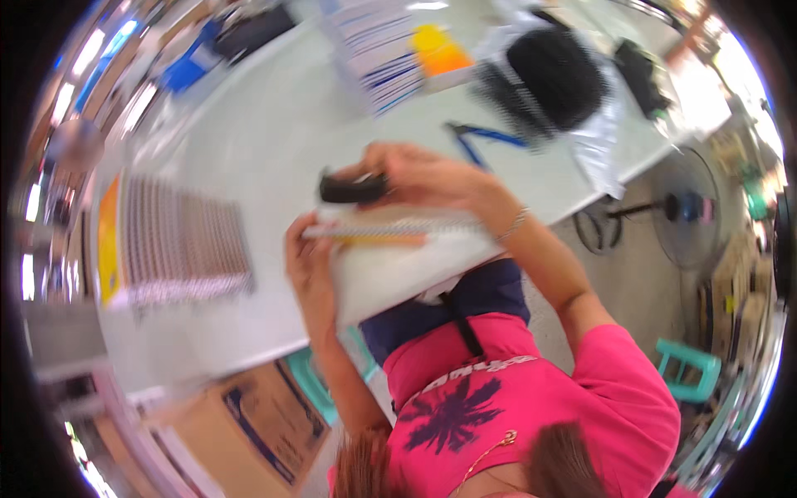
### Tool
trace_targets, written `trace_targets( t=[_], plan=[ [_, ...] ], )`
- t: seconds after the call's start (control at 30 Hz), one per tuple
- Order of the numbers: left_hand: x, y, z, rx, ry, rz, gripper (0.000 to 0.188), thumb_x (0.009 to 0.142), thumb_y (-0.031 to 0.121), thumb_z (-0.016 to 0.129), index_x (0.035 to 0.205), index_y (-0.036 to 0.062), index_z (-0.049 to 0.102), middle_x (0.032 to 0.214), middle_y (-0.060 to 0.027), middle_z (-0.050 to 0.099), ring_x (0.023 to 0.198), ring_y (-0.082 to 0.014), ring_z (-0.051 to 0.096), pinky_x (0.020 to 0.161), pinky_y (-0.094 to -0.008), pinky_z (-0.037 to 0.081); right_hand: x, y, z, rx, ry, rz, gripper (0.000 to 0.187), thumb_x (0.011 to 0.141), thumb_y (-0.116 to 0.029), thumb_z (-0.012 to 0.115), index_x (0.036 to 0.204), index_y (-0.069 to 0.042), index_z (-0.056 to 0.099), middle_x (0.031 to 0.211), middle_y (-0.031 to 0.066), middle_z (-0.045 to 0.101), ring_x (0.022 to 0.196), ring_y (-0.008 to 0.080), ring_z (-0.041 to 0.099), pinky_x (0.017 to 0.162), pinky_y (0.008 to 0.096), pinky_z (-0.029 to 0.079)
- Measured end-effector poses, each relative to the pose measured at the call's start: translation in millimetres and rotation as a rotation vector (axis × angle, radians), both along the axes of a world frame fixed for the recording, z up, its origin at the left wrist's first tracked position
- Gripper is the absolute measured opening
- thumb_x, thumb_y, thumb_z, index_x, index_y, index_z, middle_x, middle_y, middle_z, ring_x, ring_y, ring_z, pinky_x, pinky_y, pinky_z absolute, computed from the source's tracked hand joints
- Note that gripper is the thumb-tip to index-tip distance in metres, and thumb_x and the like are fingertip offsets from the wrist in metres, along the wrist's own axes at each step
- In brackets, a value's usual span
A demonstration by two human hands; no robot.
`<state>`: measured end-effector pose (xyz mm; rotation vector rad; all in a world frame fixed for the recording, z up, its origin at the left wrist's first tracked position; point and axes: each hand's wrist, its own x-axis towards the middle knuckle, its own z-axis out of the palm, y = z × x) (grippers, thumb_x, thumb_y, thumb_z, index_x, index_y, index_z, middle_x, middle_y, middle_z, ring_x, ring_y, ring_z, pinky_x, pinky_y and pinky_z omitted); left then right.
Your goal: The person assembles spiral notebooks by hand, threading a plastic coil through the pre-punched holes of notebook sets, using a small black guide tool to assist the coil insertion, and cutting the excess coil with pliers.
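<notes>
Grip [411, 176] (right, closed) around black object [350, 190]

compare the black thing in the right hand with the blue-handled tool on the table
The black thing looks chunky and compact; the blue-handled tool is slim, its handles spread in a V. The black thing is gripped in the right hand, while the blue-handled tool lies on the table. Both look blurred.

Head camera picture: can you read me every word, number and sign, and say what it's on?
Nothing can be fully read.
Pink T-shirt: white lettering, upside down and partly folded away; no whole word.
Cardboard box: dark printing, too blurred.
Left stack and striped stack: no readable letters.
Black object in the right hand: too blurred to show text.
</notes>
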<state>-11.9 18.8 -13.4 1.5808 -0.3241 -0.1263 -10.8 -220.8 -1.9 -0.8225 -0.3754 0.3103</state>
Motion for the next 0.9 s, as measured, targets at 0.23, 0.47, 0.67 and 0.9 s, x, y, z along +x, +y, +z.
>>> trace_targets(
  t=[0.23, 0.47, 0.67, 0.9],
  plan=[
    [-1.4, 9.4, 0.9, -0.140, 0.048, -0.027, 0.040, 0.096, 0.003, 0.058, 0.136, 0.0035, 0.058, 0.108, -0.0011, 0.053, 0.096, -0.0087, 0.052, 0.094, -0.0233, 0.044, 7.0, 15.0, 36.2, -1.016, -0.103, -0.034, 0.031, 0.090, -0.032, 0.073, 0.084, -0.005, 0.059, 0.139, 0.0218, 0.055, 0.118, 0.0194, 0.057, 0.100, 0.0321, 0.046],
    [-1.4, 0.8, -0.5, -0.108, 0.059, -0.013, 0.041, 0.096, 0.004, 0.059, 0.137, 0.0037, 0.057, 0.107, -0.0013, 0.053, 0.094, -0.0090, 0.052, 0.091, -0.0237, 0.045, -1.9, 5.1, 33.7, -0.758, -0.068, -0.067, 0.026, 0.093, -0.026, 0.069, 0.093, -0.001, 0.062, 0.134, 0.0195, 0.056, 0.108, 0.0146, 0.056, 0.097, 0.0279, 0.044],
    [-0.6, -0.9, 0.8, -0.102, 0.024, -0.020, 0.033, 0.096, 0.006, 0.060, 0.129, 0.0029, 0.061, 0.104, -0.0009, 0.055, 0.092, -0.0079, 0.051, 0.087, -0.0232, 0.045, -5.3, 6.8, 30.2, -1.062, -0.152, -0.449, 0.028, 0.088, -0.026, 0.074, 0.106, -0.006, 0.064, 0.135, 0.0144, 0.055, 0.119, 0.0190, 0.053, 0.103, 0.0325, 0.041],
    [-14.3, -1.9, -7.2, -0.137, -0.017, 0.103, 0.025, 0.095, 0.008, 0.063, 0.118, 0.0016, 0.060, 0.108, -0.0011, 0.055, 0.090, -0.0067, 0.047, 0.085, -0.0218, 0.039, -41.0, -31.7, 6.4, -1.645, -0.098, -1.088, 0.046, 0.084, -0.033, 0.074, 0.124, -0.014, 0.061, 0.135, 0.0237, 0.051, 0.134, 0.0406, 0.040, 0.107, 0.0498, 0.033]
  ],
)
